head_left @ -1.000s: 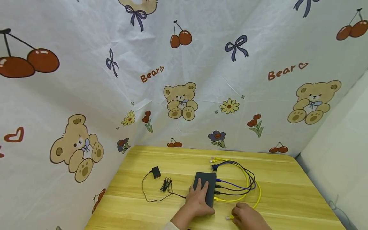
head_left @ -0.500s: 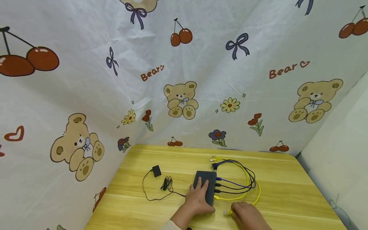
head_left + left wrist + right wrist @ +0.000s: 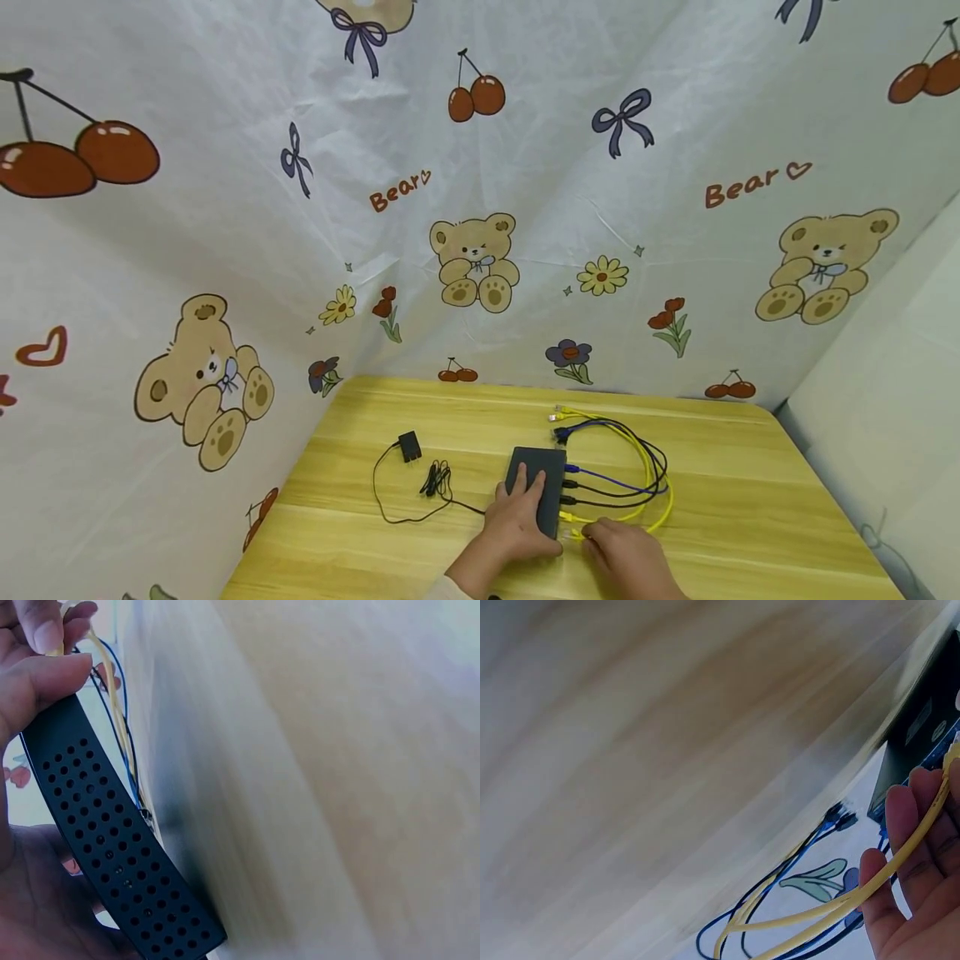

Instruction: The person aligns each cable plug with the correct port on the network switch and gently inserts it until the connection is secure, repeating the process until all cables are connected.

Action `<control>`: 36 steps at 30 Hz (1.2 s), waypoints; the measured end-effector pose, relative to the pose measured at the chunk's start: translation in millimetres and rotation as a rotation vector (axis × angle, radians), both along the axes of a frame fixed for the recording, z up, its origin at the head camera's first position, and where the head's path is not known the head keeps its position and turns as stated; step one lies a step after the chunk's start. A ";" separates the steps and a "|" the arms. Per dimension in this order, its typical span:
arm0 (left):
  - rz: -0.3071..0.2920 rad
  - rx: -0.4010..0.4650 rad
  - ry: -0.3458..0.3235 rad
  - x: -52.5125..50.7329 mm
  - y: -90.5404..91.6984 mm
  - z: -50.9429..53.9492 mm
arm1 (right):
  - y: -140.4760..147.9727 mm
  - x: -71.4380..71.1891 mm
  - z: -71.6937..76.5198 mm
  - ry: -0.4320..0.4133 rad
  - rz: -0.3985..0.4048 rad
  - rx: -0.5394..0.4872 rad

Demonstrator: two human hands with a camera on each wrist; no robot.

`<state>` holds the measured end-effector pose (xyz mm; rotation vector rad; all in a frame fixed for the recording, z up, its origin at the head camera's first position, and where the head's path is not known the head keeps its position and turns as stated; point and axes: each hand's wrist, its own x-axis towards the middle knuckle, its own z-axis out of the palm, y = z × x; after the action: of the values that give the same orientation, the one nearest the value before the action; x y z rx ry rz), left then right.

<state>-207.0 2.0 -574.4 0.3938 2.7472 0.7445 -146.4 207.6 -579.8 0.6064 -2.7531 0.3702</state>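
A black network switch (image 3: 546, 461) lies on the table, the vent holes of its near side (image 3: 105, 817) showing in the left wrist view. My left hand (image 3: 513, 523) rests on it, straight fingers spread over the top and the thumb (image 3: 56, 675) at the near corner. Between the fingers of my right hand (image 3: 632, 553) is the plug end of a yellow network cable (image 3: 906, 851). Its clear tip sits close to the near end of the port side; whether it touches a port cannot be told. Blue, black and yellow plugs occupy ports farther along that side.
Loose cable ends, a yellow plug (image 3: 558, 414) and dark plugs (image 3: 560, 435), lie beyond the switch. Left of it are a black power adapter (image 3: 409, 446) and a bundled cord (image 3: 436, 480) that runs to the switch. A patterned sheet (image 3: 480, 342) hangs behind the table.
My right hand has moved left with the yellow plug, bringing it close to the switch. The yellow cable's loop has drawn in slightly. My left hand stays on the switch.
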 end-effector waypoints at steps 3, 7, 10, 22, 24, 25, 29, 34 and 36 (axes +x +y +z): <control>-0.001 -0.009 0.001 -0.5 0.6 -1.1 | -3.8 -0.5 -0.7 0.000 -0.015 -0.002; 0.001 -0.012 0.006 0.0 1.4 1.0 | -7.7 -0.7 0.0 0.056 -0.025 -0.003; 0.001 -0.011 0.007 0.1 1.7 1.1 | -10.3 0.1 0.4 0.085 -0.035 -0.001; 0.006 -0.010 0.015 1.2 1.1 2.8 | -19.0 0.3 -2.1 0.156 -0.077 0.038; 0.005 -0.015 0.012 1.0 0.9 1.8 | -19.0 -0.6 -1.5 0.161 -0.065 0.053; 0.004 -0.017 0.011 1.1 0.9 1.6 | -19.0 -0.8 -1.4 0.163 -0.057 0.060; 0.002 -0.011 0.012 1.5 0.5 3.5 | -20.6 -1.0 1.5 0.165 -0.037 0.079; 0.001 -0.022 0.017 3.0 1.4 5.7 | -24.4 -1.9 3.5 0.164 -0.054 0.117; -0.001 -0.034 0.021 3.2 2.1 4.7 | -25.6 -3.3 3.8 0.154 -0.049 0.136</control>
<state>-203.9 4.1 -569.7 0.3987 2.7750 0.6959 -149.8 182.0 -575.9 0.5733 -2.6539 0.1203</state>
